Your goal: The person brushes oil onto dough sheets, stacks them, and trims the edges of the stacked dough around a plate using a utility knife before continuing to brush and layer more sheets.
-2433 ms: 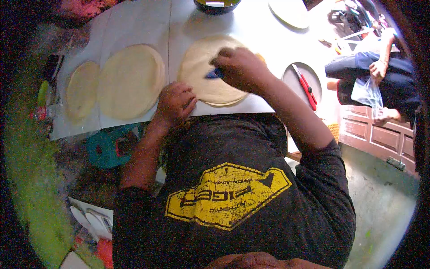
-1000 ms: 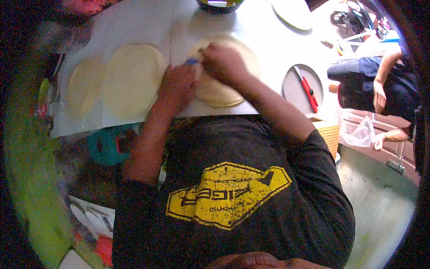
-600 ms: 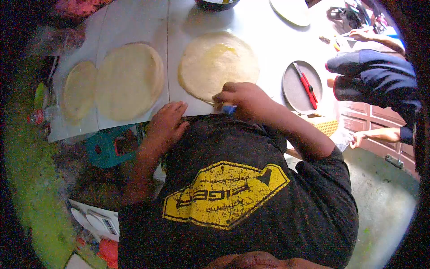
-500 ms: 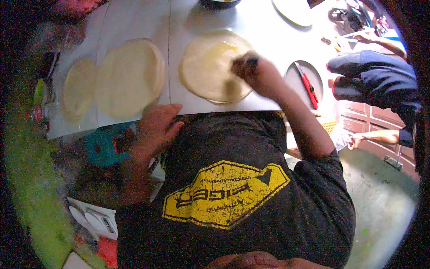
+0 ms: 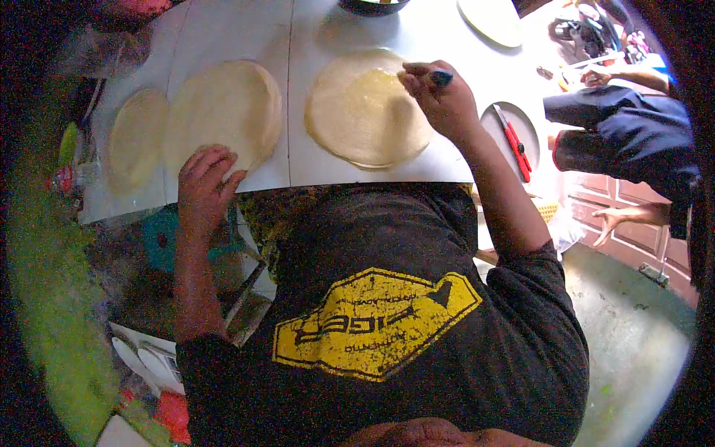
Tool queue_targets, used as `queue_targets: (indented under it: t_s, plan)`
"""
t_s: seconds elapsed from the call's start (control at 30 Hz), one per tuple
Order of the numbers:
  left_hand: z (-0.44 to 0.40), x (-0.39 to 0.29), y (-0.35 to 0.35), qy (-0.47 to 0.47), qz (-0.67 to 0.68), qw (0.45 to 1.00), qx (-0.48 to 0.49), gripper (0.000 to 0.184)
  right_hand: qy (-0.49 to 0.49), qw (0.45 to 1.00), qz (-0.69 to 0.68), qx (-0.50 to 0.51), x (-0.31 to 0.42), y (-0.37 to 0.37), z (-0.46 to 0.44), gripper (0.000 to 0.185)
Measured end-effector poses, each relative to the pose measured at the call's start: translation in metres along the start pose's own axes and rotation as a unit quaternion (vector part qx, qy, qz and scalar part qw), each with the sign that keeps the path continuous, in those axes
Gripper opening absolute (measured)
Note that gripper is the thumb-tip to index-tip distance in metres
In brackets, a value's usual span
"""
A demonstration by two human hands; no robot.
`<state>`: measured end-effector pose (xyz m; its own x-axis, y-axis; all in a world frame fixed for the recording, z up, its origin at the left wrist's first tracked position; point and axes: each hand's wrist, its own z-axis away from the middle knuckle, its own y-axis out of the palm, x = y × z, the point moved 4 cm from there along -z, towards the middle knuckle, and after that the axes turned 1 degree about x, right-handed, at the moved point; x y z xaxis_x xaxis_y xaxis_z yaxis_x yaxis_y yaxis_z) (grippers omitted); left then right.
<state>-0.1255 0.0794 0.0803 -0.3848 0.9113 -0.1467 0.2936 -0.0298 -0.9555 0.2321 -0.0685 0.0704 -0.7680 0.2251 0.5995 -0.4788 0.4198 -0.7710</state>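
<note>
My right hand (image 5: 441, 95) is closed around a tool with a dark blue handle end (image 5: 441, 77); its working end is hidden. It hovers at the right edge of a round stack of flat dough (image 5: 357, 123), which has a shiny yellowish smear (image 5: 377, 80) near its top. Over to the left, my left hand (image 5: 207, 179) has its thumb apart from loosely bent fingers, nothing visible in it. Those fingertips are at the near edge of a second dough stack (image 5: 227, 108); whether they press on it I cannot tell.
Another dough round (image 5: 138, 141) lies far left on the white table (image 5: 298, 167). A red cutter knife (image 5: 515, 145) rests on a grey round plate (image 5: 532, 130) at right. A dark bowl (image 5: 375, 7) stands at the back. A person in dark trousers (image 5: 618, 123) is at right.
My left hand has moved left from the table's front edge to the second dough stack. My right hand has shifted up and right across the dough, still holding the tool.
</note>
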Motion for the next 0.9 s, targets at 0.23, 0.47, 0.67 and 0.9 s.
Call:
queue_targets:
  t_s: [0.23, 0.47, 0.67, 0.9]
  plan:
    - [0.0, 0.021, 0.007, -0.005, -0.052, 0.991, 0.119, 0.03, -0.108, 0.993, -0.045, -0.008, 0.047, 0.037, -0.021, 0.016]
    - [0.001, 0.02, -0.018, 0.065, -0.019, 0.996, 0.059, 0.034, -0.307, 0.939, 0.026, 0.153, 0.134, 0.104, -0.045, 0.022]
    - [0.002, 0.025, -0.027, 0.068, -0.038, 0.99, 0.117, 0.036, -0.377, 0.883, -0.034, 0.277, 0.166, 0.146, -0.042, 0.02]
    - [0.008, 0.031, -0.027, 0.132, -0.01, 0.985, 0.108, 0.034, -0.353, 0.881, 0.043, 0.311, 0.18, 0.144, -0.044, 0.025]
